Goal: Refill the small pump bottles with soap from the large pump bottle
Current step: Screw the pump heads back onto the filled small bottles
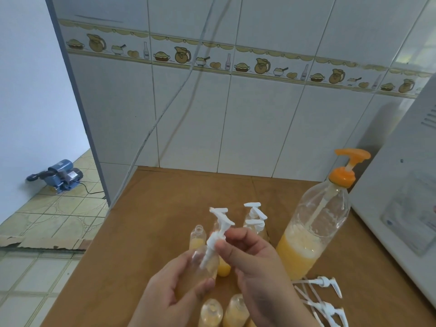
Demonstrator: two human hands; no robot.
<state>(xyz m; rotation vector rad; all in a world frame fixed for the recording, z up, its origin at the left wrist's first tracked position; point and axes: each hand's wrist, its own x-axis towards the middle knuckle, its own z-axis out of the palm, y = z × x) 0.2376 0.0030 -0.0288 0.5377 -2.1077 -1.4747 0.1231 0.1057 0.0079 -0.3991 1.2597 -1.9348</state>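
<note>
1. Our left hand grips a small pump bottle, neck tilted up and away over the table.
2. Our right hand pinches its white pump, tube slanting down into the neck.

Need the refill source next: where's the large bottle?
In the head view, the large bottle stands on the right of the table, beside the white appliance, with loose pumps lying at its base.

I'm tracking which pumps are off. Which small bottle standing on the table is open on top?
The small clear bottle left of the capped group, behind the left hand: bare neck, while its neighbours carry white pumps.
</note>
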